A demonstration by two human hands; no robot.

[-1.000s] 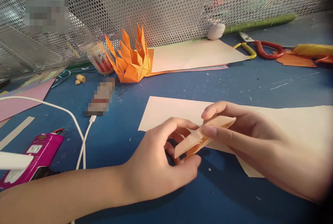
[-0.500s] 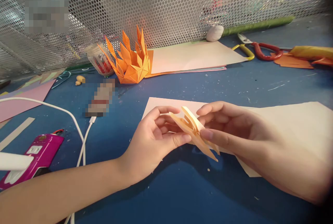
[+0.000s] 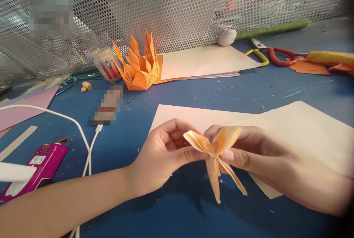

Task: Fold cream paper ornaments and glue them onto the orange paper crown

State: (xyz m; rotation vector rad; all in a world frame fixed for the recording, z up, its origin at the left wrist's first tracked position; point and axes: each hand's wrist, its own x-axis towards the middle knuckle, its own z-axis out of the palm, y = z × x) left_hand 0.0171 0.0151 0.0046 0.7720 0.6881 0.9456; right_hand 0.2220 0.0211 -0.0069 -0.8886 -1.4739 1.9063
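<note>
Both hands hold one small folded orange paper piece [image 3: 217, 153] just above the blue table [image 3: 177, 94]. My left hand [image 3: 163, 153] pinches its left flap between thumb and fingers. My right hand [image 3: 262, 157] grips its centre and right flap, thumb in front. Two pointed flaps hang down from the piece and two spread upward. A cream sheet of paper [image 3: 290, 131] lies under and behind the hands.
A spiky orange paper model [image 3: 138, 66] stands at the back beside a small clear jar [image 3: 103, 63] and a paper stack [image 3: 204, 59]. Red and yellow-handled scissors [image 3: 273, 53] lie at the back right. A pink device [image 3: 35, 166] and a white cable [image 3: 83, 138] lie at the left. Perforated metal mesh [image 3: 177, 6] walls the back.
The flat folded strip has been turned and spread out: its flaps now fan apart, two up and two down. Both hands stayed pinched on it.
</note>
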